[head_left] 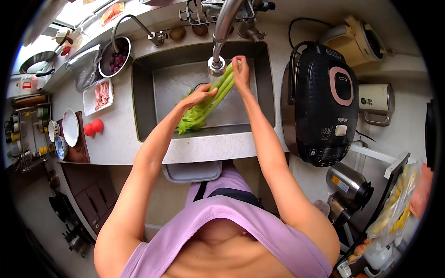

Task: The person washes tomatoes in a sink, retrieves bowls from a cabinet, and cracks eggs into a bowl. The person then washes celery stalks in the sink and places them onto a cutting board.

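A bunch of celery (224, 89) slants across the steel sink (162, 74), its leafy end low on the left and its stalk ends up on the right. My right hand (241, 74) is closed around the stalk ends. Farther down, near the leaves, my left hand (203, 94) grips the stalks, thumb on top. Right above the celery hangs the spray head of the tap (216, 66), and water appears to run from it onto the stalks. The celery partly covers the drain.
Left of the sink are a bowl of dark red fruit (116, 58), a tray of sliced meat (98, 96) and tomatoes (97, 125). A thin curved tap (134, 19) reaches over the bowl. A black rice cooker (320, 106) stands close by the sink's right edge.
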The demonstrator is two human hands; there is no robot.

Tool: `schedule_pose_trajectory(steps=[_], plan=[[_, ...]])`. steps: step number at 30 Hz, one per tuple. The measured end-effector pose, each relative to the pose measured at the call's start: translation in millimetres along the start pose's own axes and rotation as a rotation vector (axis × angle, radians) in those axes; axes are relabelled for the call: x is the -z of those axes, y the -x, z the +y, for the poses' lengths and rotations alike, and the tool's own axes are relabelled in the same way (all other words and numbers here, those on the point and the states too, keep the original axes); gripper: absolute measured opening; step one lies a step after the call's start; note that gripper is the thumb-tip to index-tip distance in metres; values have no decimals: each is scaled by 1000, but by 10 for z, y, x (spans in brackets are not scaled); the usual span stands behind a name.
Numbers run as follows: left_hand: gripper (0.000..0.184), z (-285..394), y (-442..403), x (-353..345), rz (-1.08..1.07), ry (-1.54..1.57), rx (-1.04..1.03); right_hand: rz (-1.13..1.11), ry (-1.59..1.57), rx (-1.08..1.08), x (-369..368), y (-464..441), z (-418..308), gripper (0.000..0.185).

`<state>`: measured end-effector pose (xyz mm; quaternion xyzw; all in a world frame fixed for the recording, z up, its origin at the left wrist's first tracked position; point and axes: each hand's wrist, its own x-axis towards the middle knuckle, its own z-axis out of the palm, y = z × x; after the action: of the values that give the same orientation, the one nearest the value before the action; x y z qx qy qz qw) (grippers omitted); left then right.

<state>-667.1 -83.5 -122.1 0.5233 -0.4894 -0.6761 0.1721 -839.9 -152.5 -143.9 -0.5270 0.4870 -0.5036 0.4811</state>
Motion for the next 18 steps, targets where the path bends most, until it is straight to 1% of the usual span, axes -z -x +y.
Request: schedule_pose_trajectory(steps=[1,2,3,4,5,6,7,9,10,12,13,14,15,16,17,18], plan=[[50,-11,-12,-36,-27,19,21,19,60,-15,-87,-80,40,22],[51,-18,-17,-100,34,24,-7,16,10,-44,-207,-119,168,18],[51,-105,-76,-157,45,31,-2,10,-41,-74,-328,-112,191,14],[50,-215,-132,-219,245,119,-85,-42,-63,73,-397,-74,212,14],[50,-311,-153,-234,447,205,-166,-95,-89,219,-456,-11,93,25],[49,-323,-143,-187,487,177,-220,-217,-124,51,-450,24,37,54],[49,-341,-121,-126,501,184,-214,-233,-128,46,-450,12,18,54],[46,-323,-23,-63,477,-38,-89,-257,-40,187,-430,24,50,42],[46,-316,-22,-78,487,-31,-88,-270,-40,188,-466,7,66,42],[43,-337,-25,-116,664,-198,-128,-257,-362,-17,-608,7,79,33],[43,-361,-31,-89,676,-195,-121,-248,-523,-126,-692,21,90,30],[41,-378,-33,-78,805,-229,-211,-192,-251,-24,-734,76,-60,20],[39,-401,-25,-77,933,-261,-302,-205,-249,-31,-734,72,-17,20],[39,-425,-9,-71,938,-255,-294,-193,-149,47,-693,54,33,18],[37,-311,77,-55,853,-279,-235,-178,-50,127,-679,46,105,17],[35,-246,118,-42,767,-303,-181,19,48,222,-723,37,202,18]])
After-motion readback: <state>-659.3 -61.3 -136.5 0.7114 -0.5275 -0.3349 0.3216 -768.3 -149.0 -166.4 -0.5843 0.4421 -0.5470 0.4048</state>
